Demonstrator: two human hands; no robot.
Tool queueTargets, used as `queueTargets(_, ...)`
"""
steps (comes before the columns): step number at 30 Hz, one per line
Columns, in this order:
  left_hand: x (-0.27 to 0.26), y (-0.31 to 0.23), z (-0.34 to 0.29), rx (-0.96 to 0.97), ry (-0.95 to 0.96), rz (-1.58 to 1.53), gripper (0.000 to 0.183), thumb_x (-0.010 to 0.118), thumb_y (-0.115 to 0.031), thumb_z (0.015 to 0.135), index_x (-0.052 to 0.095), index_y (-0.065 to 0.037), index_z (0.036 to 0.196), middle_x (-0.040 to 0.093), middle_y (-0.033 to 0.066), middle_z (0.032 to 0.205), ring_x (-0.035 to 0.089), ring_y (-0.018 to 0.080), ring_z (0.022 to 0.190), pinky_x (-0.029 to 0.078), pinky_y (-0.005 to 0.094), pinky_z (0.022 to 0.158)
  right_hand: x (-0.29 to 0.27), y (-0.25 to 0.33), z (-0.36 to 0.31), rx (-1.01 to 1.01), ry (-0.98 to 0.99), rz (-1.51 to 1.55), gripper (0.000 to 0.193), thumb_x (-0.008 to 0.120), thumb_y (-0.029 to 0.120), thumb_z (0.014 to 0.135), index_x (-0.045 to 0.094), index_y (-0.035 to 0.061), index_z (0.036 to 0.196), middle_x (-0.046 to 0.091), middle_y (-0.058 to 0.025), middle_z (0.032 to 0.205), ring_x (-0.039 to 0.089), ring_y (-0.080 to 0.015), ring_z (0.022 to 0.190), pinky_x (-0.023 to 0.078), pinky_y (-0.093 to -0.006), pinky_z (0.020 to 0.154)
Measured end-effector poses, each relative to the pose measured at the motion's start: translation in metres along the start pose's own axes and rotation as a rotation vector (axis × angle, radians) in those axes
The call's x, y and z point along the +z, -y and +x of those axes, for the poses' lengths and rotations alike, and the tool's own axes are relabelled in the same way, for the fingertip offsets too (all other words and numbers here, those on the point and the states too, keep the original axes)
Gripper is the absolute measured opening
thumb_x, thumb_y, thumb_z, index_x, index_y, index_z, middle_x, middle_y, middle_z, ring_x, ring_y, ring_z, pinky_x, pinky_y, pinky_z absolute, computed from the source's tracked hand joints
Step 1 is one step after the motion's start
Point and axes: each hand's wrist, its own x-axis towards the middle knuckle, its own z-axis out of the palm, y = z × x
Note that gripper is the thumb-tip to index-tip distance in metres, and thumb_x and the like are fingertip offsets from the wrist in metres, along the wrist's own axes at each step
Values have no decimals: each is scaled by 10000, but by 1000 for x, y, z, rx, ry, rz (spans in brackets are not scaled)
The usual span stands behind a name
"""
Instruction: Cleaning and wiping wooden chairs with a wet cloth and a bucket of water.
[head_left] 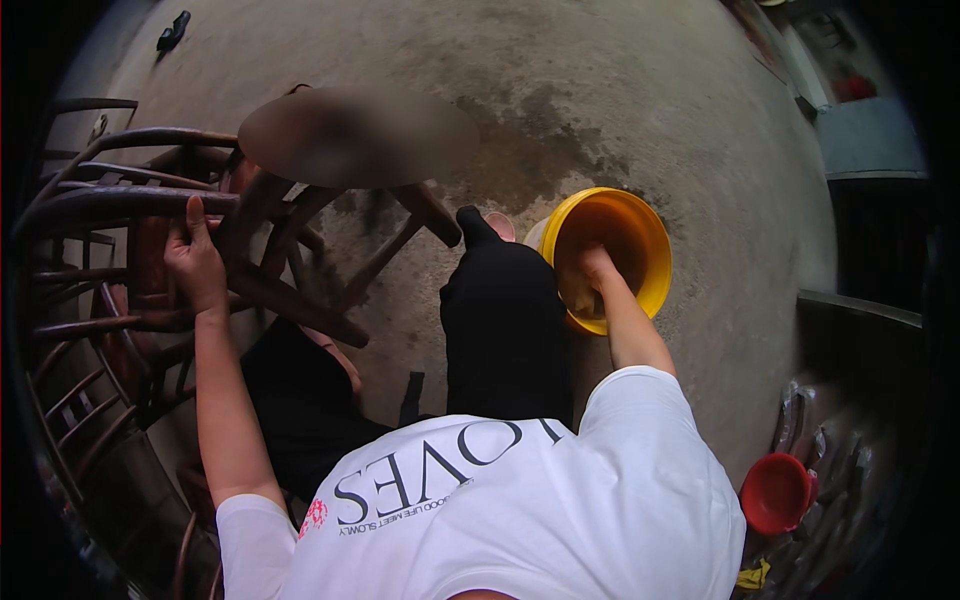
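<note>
My left hand (195,262) grips a dark wooden rail of a chair (110,210) that lies tilted at my left. My right hand (590,280) reaches down into a yellow bucket (650,250) on the concrete floor; the fingers are low inside it and I cannot tell whether they hold anything. My black-trousered leg (505,320) stands between the chair and the bucket. A white shirt covers my shoulders at the bottom of the view.
Several curved wooden chair rails (70,400) crowd the left edge. A red bowl (775,492) sits at the lower right beside shiny plastic wrapping. A dark low ledge (860,310) runs along the right. A damp patch (550,140) marks the concrete floor.
</note>
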Motion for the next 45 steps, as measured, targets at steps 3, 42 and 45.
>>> queueTargets(3,9,-2,-2,-4,3,-16,317,605,-336,872,620,-35,774,553,-33,659,467,41,608,377,189,598,-16,-17,11,82,57,325,316,633,253,806,616,32,1031,637,-81,895,598,-209,804,471,-339,717)
queueTargets(42,11,1,-2,27,16,-40,276,610,-298,874,643,-26,844,578,-31,713,477,35,648,380,191,617,-15,-37,8,49,271,825,366,567,223,848,562,-9,1131,576,-112,1118,541,-246,1009,382,-360,925)
queueTargets(45,11,1,-3,22,20,-42,273,610,-297,874,645,-28,839,577,-29,708,475,34,646,379,192,621,-5,-36,8,-8,65,583,333,598,214,827,603,3,1084,598,-102,1076,556,-239,975,393,-354,896)
